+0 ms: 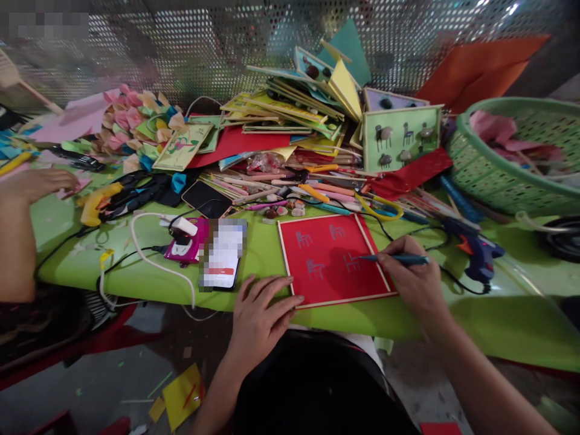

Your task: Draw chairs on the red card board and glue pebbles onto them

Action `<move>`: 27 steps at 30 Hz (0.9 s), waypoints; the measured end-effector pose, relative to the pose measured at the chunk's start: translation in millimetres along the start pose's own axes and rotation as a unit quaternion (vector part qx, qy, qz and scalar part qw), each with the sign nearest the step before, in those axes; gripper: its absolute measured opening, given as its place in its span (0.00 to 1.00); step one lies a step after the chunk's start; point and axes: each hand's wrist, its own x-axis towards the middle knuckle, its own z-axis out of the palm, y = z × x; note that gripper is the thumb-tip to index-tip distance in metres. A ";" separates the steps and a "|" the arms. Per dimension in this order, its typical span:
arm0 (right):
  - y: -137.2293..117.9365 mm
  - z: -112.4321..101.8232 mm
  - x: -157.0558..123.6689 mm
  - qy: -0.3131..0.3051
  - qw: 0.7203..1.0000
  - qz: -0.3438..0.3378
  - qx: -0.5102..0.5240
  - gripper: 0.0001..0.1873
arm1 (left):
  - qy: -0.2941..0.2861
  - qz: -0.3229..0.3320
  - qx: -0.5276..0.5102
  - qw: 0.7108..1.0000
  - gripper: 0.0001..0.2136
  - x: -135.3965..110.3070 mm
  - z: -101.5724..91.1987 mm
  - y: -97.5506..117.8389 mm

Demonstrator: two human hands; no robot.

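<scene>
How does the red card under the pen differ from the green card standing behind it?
The red card lies flat on the table; the green card stands tilted against the pile. The red card shows only drawn chairs; the green card also bears rounded pebble-like lumps. Both have pale frames.

The red card (pixel 333 266) lies on the green table (pixel 149 275) and bears four small chair figures. The right hand (pixel 414 281) grips a pen (pixel 399 259), its tip on the card's lower right chair. The left hand (pixel 260 317) rests flat at the card's lower left corner. A phone (pixel 223 254) lies left of the card, and a blue glue gun (pixel 473 244) lies to its right.
</scene>
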 end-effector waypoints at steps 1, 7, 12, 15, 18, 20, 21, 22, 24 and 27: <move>0.4 -0.1 0.4 -0.001 1.000 -0.001 0.002 0.08 | -0.001 0.000 0.002 1.000 0.15 0.1 0.0 0.1; 2.8 -1.0 0.9 -0.013 1.000 -0.004 0.017 0.09 | 0.003 0.002 0.004 1.000 0.15 0.1 0.4 0.3; 1.3 -3.0 -0.7 -0.022 0.999 0.000 0.042 0.09 | 0.004 0.005 0.004 1.000 0.15 -0.1 0.7 -0.2; -0.3 -3.8 -1.2 -0.029 0.998 0.008 0.053 0.10 | -0.001 0.004 0.003 1.000 0.14 0.3 0.4 -0.6; -1.5 -3.8 -1.4 -0.030 0.997 0.014 0.064 0.10 | -0.008 0.001 0.005 1.000 0.14 0.7 -0.2 -0.6; -1.4 -4.0 -1.7 -0.033 0.997 0.017 0.071 0.10 | -0.009 0.000 0.006 1.000 0.14 0.8 -0.5 -0.4; -0.9 -4.1 -2.0 -0.036 0.997 0.018 0.073 0.10 | -0.009 0.000 0.006 1.000 0.14 0.8 -0.5 -0.3; -0.1 -4.4 -2.3 -0.038 0.996 0.019 0.074 0.10 | -0.008 0.001 0.006 1.000 0.14 0.7 -0.4 -0.2; 2.1 -5.1 -3.1 -0.041 0.996 0.021 0.077 0.10 | -0.010 0.001 0.006 1.000 0.14 0.3 0.0 -0.3; 5.4 -6.0 -3.9 -0.045 0.996 0.022 0.080 0.10 | -0.015 0.000 0.008 1.000 0.15 -0.5 0.7 -0.7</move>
